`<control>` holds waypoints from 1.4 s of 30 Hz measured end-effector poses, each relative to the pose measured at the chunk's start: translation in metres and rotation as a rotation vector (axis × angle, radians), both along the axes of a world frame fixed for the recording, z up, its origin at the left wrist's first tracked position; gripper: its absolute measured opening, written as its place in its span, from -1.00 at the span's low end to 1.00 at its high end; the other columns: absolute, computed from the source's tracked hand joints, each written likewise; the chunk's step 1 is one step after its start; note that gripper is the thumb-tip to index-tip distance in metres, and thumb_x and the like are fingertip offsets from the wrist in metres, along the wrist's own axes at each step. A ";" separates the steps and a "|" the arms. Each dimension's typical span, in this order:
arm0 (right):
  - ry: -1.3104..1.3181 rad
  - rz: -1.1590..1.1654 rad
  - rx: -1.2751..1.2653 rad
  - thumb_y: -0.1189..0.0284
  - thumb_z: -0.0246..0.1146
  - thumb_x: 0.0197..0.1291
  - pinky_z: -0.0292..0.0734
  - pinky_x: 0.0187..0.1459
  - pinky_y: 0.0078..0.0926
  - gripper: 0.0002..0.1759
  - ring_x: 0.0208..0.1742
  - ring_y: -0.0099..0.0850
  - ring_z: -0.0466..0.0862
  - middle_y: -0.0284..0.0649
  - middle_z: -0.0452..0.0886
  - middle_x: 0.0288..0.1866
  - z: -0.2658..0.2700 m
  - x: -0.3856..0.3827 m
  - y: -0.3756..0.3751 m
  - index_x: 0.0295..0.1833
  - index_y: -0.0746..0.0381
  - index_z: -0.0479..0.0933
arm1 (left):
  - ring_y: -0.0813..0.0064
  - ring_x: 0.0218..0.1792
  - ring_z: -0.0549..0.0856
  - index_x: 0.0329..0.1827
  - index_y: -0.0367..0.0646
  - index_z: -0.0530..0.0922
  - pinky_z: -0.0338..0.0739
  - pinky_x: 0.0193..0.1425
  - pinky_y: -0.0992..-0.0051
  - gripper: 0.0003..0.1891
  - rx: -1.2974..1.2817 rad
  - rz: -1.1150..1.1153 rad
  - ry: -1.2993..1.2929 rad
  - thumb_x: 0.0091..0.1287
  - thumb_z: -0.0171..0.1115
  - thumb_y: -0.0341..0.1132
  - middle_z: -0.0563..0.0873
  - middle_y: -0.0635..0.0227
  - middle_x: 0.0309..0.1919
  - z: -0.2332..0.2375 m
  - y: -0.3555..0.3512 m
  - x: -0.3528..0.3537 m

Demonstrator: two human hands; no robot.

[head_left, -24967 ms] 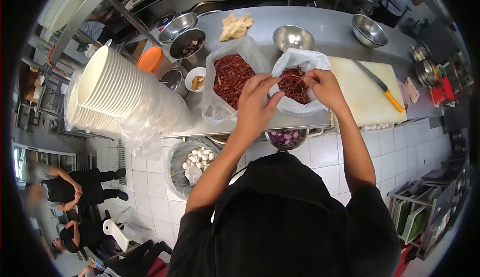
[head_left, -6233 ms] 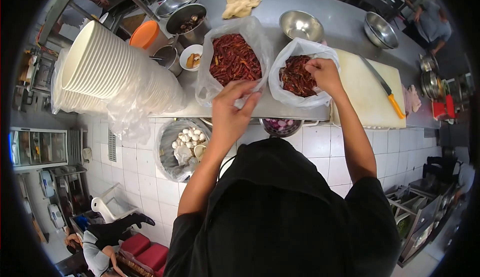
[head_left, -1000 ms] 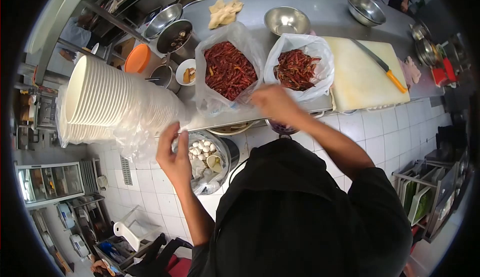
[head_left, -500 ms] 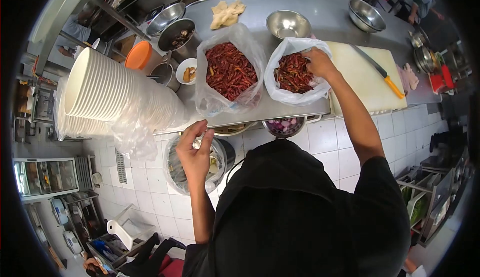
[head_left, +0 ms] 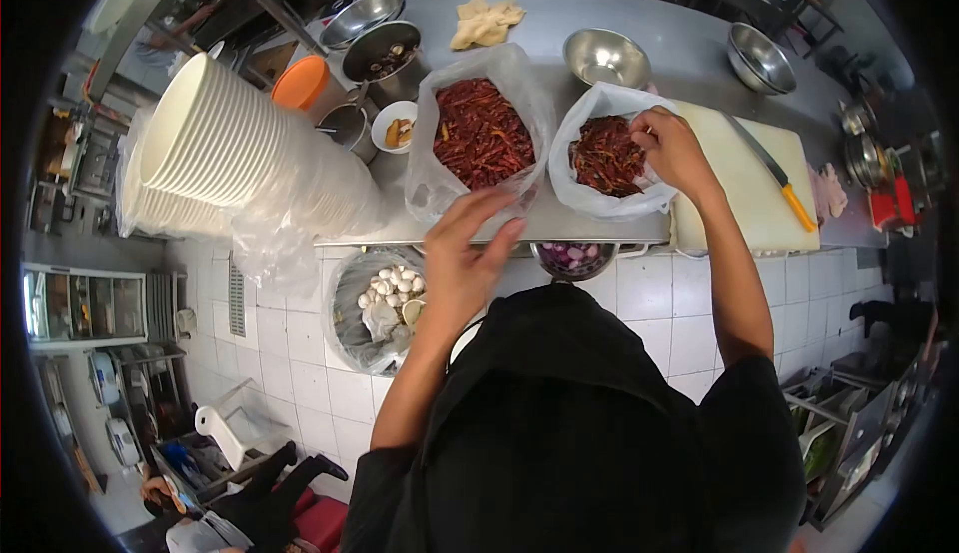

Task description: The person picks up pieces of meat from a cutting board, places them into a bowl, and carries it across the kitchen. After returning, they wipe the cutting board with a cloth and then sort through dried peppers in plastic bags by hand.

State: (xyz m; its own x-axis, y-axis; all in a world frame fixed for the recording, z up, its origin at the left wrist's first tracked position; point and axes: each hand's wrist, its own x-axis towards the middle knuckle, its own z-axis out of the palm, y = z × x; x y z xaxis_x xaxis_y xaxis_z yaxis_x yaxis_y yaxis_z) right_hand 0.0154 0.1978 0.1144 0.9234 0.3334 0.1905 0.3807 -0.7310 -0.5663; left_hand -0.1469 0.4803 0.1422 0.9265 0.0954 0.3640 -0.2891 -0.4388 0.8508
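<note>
Two clear plastic bags of dried red chilies stand on the steel counter. My right hand reaches over the rim of the right bag, thumb and fingers pinched together above its chilies. I cannot tell what is between those fingertips. My left hand, slightly blurred, has its fingers stretched out at the counter's front edge. Its fingertips overlap the lower edge of the larger left bag, which is filled with more chilies.
A white cutting board bears a yellow-handled knife on the right. Steel bowls sit behind the bags. Stacked white tubs and a metal pot stand left. A plastic-lined bin is on the floor.
My left hand has moved right and up toward the left bag, its fingers stretching out. The right hand has drawn back slightly from the chilies and curled its fingers. The view has shifted slightly.
</note>
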 end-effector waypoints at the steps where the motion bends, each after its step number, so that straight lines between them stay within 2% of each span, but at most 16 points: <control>1: 0.018 0.024 0.054 0.60 0.25 0.17 0.51 -0.03 -0.15 -0.90 -0.12 0.01 0.64 -0.01 0.65 -0.19 0.014 -0.011 0.012 -0.19 0.33 0.61 | 0.36 -0.13 0.71 0.00 -0.32 0.69 0.57 -0.01 0.46 -0.71 0.019 -0.033 -0.079 0.22 0.43 -0.46 0.75 0.14 -0.09 -0.001 -0.009 0.011; 2: 0.036 0.046 0.108 0.60 0.25 0.18 0.51 -0.04 -0.15 -0.90 -0.13 0.01 0.64 -0.01 0.64 -0.19 0.024 -0.022 0.023 -0.19 0.34 0.60 | 0.36 -0.16 0.72 0.00 -0.32 0.69 0.58 -0.03 0.45 -0.71 0.040 -0.069 -0.159 0.22 0.44 -0.45 0.75 0.14 -0.10 -0.002 -0.017 0.022; 5: -0.063 0.165 0.168 0.59 0.25 0.19 0.51 -0.06 -0.17 -0.91 -0.16 0.01 0.63 -0.02 0.64 -0.20 0.045 -0.045 0.046 -0.19 0.34 0.59 | 0.20 -0.24 0.74 -0.03 -0.27 0.70 0.64 -0.20 0.37 -0.72 -0.015 -0.041 -0.079 0.22 0.45 -0.39 0.74 0.11 -0.13 0.004 -0.040 0.044; 8: -0.078 0.204 0.189 0.59 0.25 0.19 0.50 -0.08 -0.16 -0.93 -0.15 0.00 0.63 -0.05 0.64 -0.21 0.051 -0.057 0.058 -0.21 0.35 0.58 | 0.20 -0.38 0.72 -0.06 -0.28 0.71 0.61 -0.26 0.36 -0.76 -0.047 -0.040 -0.053 0.24 0.42 -0.41 0.75 0.10 -0.23 -0.003 -0.048 0.056; 11: -0.097 0.228 0.225 0.58 0.24 0.20 0.50 -0.10 -0.16 -0.92 -0.17 0.02 0.62 -0.05 0.62 -0.23 0.054 -0.064 0.065 -0.21 0.36 0.60 | 0.36 -0.30 0.75 -0.08 -0.32 0.70 0.60 -0.17 0.45 -0.81 0.016 -0.025 -0.010 0.27 0.35 -0.49 0.76 0.14 -0.27 -0.007 -0.047 0.057; 17: -0.119 0.254 0.262 0.59 0.24 0.20 0.51 -0.13 -0.15 -0.91 -0.21 0.03 0.62 -0.02 0.62 -0.24 0.041 -0.066 0.076 -0.21 0.37 0.60 | 0.37 -0.31 0.74 -0.11 -0.34 0.70 0.60 -0.14 0.46 -0.84 -0.080 0.037 -0.011 0.29 0.31 -0.51 0.77 0.16 -0.31 -0.007 -0.046 0.048; 20: -0.102 0.270 0.316 0.60 0.24 0.20 0.51 -0.17 -0.20 -0.91 -0.25 -0.04 0.62 -0.04 0.62 -0.25 0.037 -0.067 0.081 -0.19 0.37 0.59 | 0.41 -0.44 0.71 -0.13 -0.31 0.73 0.58 -0.29 0.48 -0.87 -0.151 0.028 -0.078 0.31 0.33 -0.50 0.77 0.16 -0.35 -0.022 -0.041 0.051; 23: 0.012 0.295 0.429 0.60 0.25 0.21 0.49 -0.23 -0.34 -0.90 -0.31 -0.27 0.61 -0.14 0.60 -0.31 0.031 -0.066 0.083 -0.16 0.35 0.58 | 0.47 -0.39 0.71 -0.08 -0.34 0.71 0.60 -0.23 0.51 -0.86 -0.640 -0.150 0.352 0.37 0.29 -0.49 0.78 0.23 -0.31 -0.016 -0.027 0.051; 26: 0.217 0.304 0.565 0.59 0.26 0.25 0.44 -0.29 -0.48 -0.91 -0.36 -0.52 0.55 -0.28 0.58 -0.38 0.023 -0.065 0.082 -0.13 0.33 0.59 | 0.49 -0.31 0.72 -0.01 -0.36 0.68 0.61 -0.14 0.53 -0.83 -1.115 -0.357 0.557 0.40 0.27 -0.49 0.77 0.26 -0.26 -0.023 -0.013 0.055; 29: 0.364 0.267 0.721 0.55 0.26 0.32 0.41 -0.31 -0.57 -0.91 -0.38 -0.64 0.51 -0.38 0.57 -0.42 0.009 -0.057 0.082 -0.11 0.31 0.61 | 0.51 -0.25 0.72 0.02 -0.34 0.67 0.60 -0.08 0.53 -0.80 -1.155 -0.349 0.540 0.38 0.28 -0.50 0.76 0.25 -0.26 -0.026 -0.005 0.058; 32: 0.498 0.170 0.951 0.51 0.25 0.36 0.41 -0.30 -0.60 -0.88 -0.39 -0.62 0.51 -0.39 0.59 -0.41 -0.004 -0.051 0.085 -0.08 0.32 0.62 | 0.43 -0.14 0.73 0.06 -0.35 0.66 0.60 0.00 0.49 -0.75 -0.778 -0.102 0.394 0.35 0.33 -0.48 0.76 0.20 -0.17 -0.035 0.008 0.083; 35: 0.659 0.111 1.148 0.48 0.24 0.38 0.44 -0.25 -0.59 -0.84 -0.36 -0.59 0.53 -0.36 0.62 -0.34 -0.015 -0.039 0.084 -0.03 0.35 0.61 | 0.34 -0.03 0.72 0.11 -0.32 0.65 0.59 0.07 0.44 -0.65 -0.220 0.086 0.028 0.27 0.40 -0.44 0.73 0.15 -0.03 -0.054 0.018 0.099; 36: 0.718 0.116 1.234 0.49 0.25 0.38 0.45 -0.23 -0.58 -0.83 -0.35 -0.58 0.54 -0.34 0.62 -0.31 -0.015 -0.039 0.085 -0.02 0.35 0.60 | 0.29 0.05 0.70 0.13 -0.27 0.65 0.57 0.11 0.42 -0.58 -0.175 0.064 0.012 0.18 0.46 -0.44 0.70 0.13 0.05 -0.047 0.017 0.094; 39: 0.853 0.137 1.377 0.49 0.24 0.39 0.48 -0.17 -0.55 -0.81 -0.32 -0.55 0.57 -0.32 0.64 -0.24 -0.015 -0.041 0.089 0.01 0.36 0.59 | 0.48 -0.02 0.69 0.19 -0.23 0.64 0.59 0.05 0.51 -0.56 -0.016 -0.121 -0.097 0.21 0.45 -0.47 0.71 0.26 0.04 -0.022 0.002 0.075; 40: 0.888 0.151 1.403 0.49 0.24 0.39 0.49 -0.15 -0.54 -0.81 -0.30 -0.54 0.59 -0.31 0.64 -0.22 -0.014 -0.041 0.092 0.02 0.37 0.59 | 0.46 -0.06 0.71 0.08 -0.26 0.69 0.59 0.00 0.51 -0.64 -0.047 -0.107 -0.130 0.19 0.44 -0.50 0.74 0.25 -0.03 -0.017 -0.006 0.071; 42: 0.897 0.167 1.382 0.48 0.25 0.39 0.51 -0.15 -0.55 -0.81 -0.30 -0.55 0.60 -0.32 0.64 -0.25 -0.010 -0.045 0.096 0.00 0.36 0.59 | 0.44 -0.12 0.73 0.00 -0.28 0.71 0.59 -0.05 0.50 -0.71 -0.019 -0.100 -0.125 0.19 0.42 -0.52 0.75 0.24 -0.11 -0.016 -0.007 0.068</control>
